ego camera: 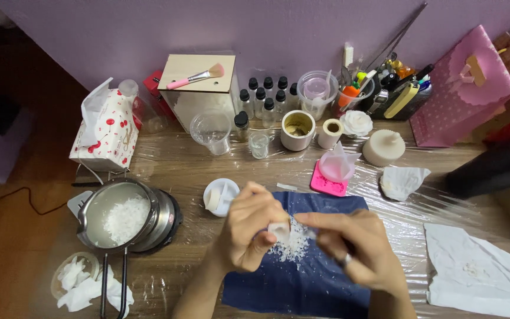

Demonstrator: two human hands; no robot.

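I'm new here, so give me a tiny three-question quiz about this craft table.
1. True or false: the metal pot holding white flakes sits left of the dark blue cloth.
2. What lies on the wooden box? A) scissors B) a pink brush C) a spoon
3. Which hand holds the small white piece over the flakes?

Key:
1. True
2. B, the pink brush
3. The left hand; the right hand works at it.

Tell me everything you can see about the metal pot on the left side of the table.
The metal pot is round, shiny steel with a pour lip and a long handle pointing toward the near table edge. It sits upright on a dark round heater base, left of the blue cloth. White wax-like flakes fill part of it. Neither hand touches it.
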